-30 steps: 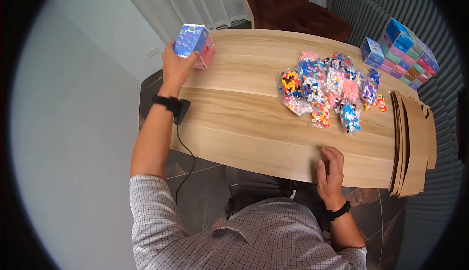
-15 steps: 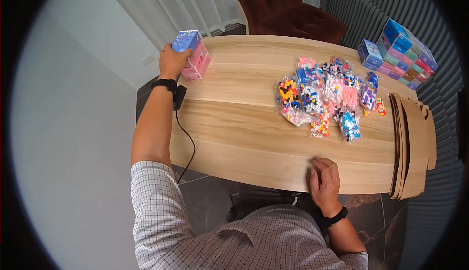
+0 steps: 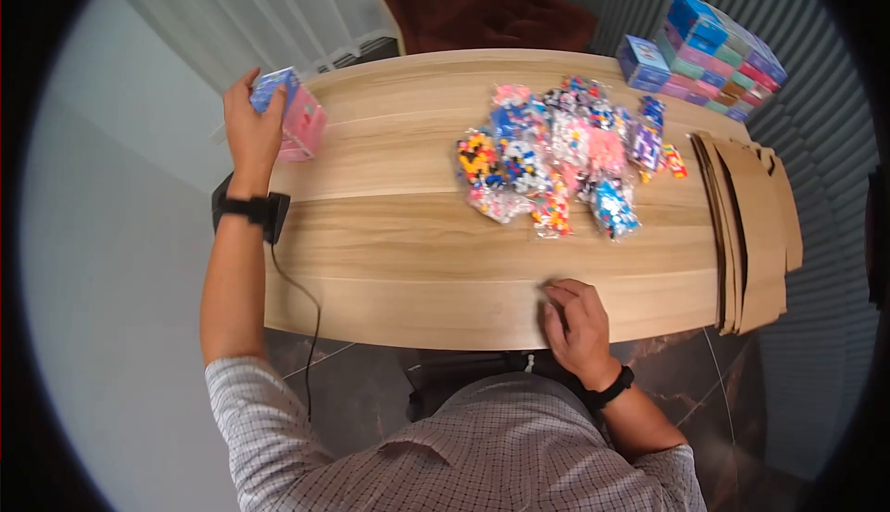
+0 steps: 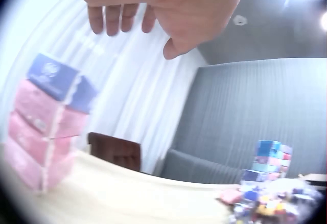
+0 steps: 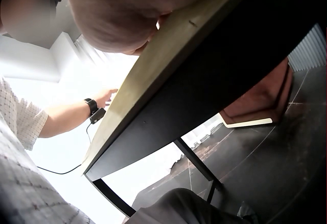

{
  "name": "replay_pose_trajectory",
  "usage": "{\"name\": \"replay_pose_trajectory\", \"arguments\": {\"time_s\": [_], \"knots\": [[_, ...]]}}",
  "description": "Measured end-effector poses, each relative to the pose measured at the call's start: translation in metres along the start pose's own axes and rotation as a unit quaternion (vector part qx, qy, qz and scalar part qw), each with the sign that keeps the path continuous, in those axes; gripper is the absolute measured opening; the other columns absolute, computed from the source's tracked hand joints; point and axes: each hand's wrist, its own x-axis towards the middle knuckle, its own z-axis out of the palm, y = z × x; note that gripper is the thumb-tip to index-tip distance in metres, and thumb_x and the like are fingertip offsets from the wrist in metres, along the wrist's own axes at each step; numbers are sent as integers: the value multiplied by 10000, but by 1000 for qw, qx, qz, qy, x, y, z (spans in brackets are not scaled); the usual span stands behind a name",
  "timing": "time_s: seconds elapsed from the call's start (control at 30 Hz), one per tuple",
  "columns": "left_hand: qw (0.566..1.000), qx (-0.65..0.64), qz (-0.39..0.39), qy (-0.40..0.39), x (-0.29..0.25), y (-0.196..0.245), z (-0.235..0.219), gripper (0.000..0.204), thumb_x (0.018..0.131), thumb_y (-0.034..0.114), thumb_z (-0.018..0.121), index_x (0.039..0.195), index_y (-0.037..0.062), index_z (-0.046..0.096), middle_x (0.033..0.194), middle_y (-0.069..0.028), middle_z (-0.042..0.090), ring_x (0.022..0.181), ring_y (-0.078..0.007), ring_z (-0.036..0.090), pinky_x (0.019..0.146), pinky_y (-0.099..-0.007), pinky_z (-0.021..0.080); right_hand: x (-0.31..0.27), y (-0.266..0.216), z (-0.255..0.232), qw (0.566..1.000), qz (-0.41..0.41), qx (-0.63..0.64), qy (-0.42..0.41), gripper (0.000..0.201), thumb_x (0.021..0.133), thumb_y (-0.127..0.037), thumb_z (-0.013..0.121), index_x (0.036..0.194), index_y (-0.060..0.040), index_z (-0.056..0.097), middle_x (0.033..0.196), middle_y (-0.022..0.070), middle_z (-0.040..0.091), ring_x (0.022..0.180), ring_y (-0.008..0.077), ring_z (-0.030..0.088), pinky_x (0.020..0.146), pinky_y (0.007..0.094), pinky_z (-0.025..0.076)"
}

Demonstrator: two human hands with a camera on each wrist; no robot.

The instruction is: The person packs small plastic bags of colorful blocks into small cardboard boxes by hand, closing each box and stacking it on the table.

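Note:
At the table's far left corner a blue box (image 3: 274,88) sits on top of a stack of pink boxes (image 3: 304,130). My left hand (image 3: 250,132) is beside and over it in the head view, thumb and fingers spread. The left wrist view shows that hand (image 4: 168,9) raised apart from the blue box (image 4: 53,78), with nothing between its fingers. Near the front edge of the table, my right hand (image 3: 578,328) rests with loosely bent fingers and holds nothing. The right wrist view has its palm side (image 5: 117,19) close over the table edge.
Several clear bags of colourful small pieces (image 3: 556,151) lie mid-table. Behind them at the right stands a larger stack of coloured boxes (image 3: 723,58). Flat brown cardboard (image 3: 756,234) lies along the right edge. A cable (image 3: 311,294) trails from my left wrist. A chair (image 3: 482,12) stands beyond the table.
My left hand lowered the blue box onto the pink boxes, then let go and opened its fingers. My right hand stays at the front edge. The head view has turned right.

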Motion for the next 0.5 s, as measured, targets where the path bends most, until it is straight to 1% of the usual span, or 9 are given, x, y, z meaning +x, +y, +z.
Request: {"name": "replay_pose_trajectory", "arguments": {"time_s": [0.03, 0.07, 0.13, 0.17, 0.2, 0.3, 0.33, 0.4, 0.5], "knots": [[993, -107, 6, -40, -6, 43, -15, 475, 987, 237, 730, 1351, -47, 617, 1222, -228, 697, 1126, -309, 673, 973, -395, 539, -1, 1, 0, 1000, 2, -7, -5, 287, 863, -14, 762, 1144, -12, 701, 1141, 151, 696, 988, 346, 676, 851, 422, 558], [975, -210, 10, -78, -16, 84, -31, 400, 1021, 175, 699, 1344, -46, 620, 1170, -206, 722, 1069, -276, 697, 941, -372, 550, -2, 2, 0, 1000, 3, -11, -5, 285, 866, -16, 761, 1145, -13, 701, 1143, 151, 695, 988, 347, 676, 852, 422, 558], [949, -262, 151, -91, -44, 154, -62, 258, 1036, 29, 626, 1286, -34, 631, 1008, -161, 742, 899, -216, 711, 861, -321, 561, -3, 3, 1, 1000, -1, -13, -7, 282, 872, -20, 758, 1148, -16, 701, 1147, 150, 693, 988, 349, 676, 854, 423, 558], [919, -281, 256, -100, -51, 185, -80, 221, 1035, -17, 580, 1250, -28, 630, 1006, -160, 745, 876, -226, 716, 826, -348, 570, -3, 3, 1, 1000, -4, -15, -6, 282, 876, -20, 756, 1152, -16, 700, 1147, 151, 691, 988, 349, 676, 854, 424, 557], [900, -316, 275, -118, -63, 211, -97, 214, 997, -41, 578, 1191, -17, 667, 1007, -153, 748, 853, -251, 718, 810, -352, 564, -4, 3, 2, 1000, -1, -15, -6, 283, 876, -19, 755, 1154, -15, 699, 1150, 154, 690, 989, 350, 676, 856, 425, 558], [836, -442, 271, -181, -82, 274, -146, 111, 863, 58, 707, 971, 33, 713, 913, -112, 744, 795, -258, 724, 744, -379, 586, -2, 2, -1, 1000, -13, -20, -5, 286, 876, -14, 754, 1156, -9, 699, 1153, 161, 688, 1004, 355, 678, 866, 427, 559], [822, -498, 228, -161, -92, 296, -159, 143, 835, 88, 745, 962, 36, 705, 892, -96, 737, 746, -260, 725, 685, -380, 592, -3, 3, -2, 1000, -21, -15, -12, 288, 875, -10, 753, 1157, -6, 699, 1155, 165, 688, 1013, 359, 679, 871, 428, 560], [797, -558, 201, -113, -100, 316, -163, 215, 773, 107, 785, 967, 43, 719, 859, -76, 719, 678, -243, 710, 607, -360, 582, -7, 3, 2, 1000, 7, -5, 4, 291, 873, -6, 751, 1160, -5, 697, 1156, 168, 687, 1018, 364, 678, 871, 431, 561], [778, -577, 247, -38, -110, 327, -152, 341, 672, 78, 789, 1012, 54, 780, 820, -63, 687, 625, -189, 661, 552, -297, 532, -10, 5, 4, 1000, 10, -6, 10, 298, 873, -4, 749, 1166, -5, 695, 1156, 169, 686, 1018, 365, 679, 871, 432, 562]]}}
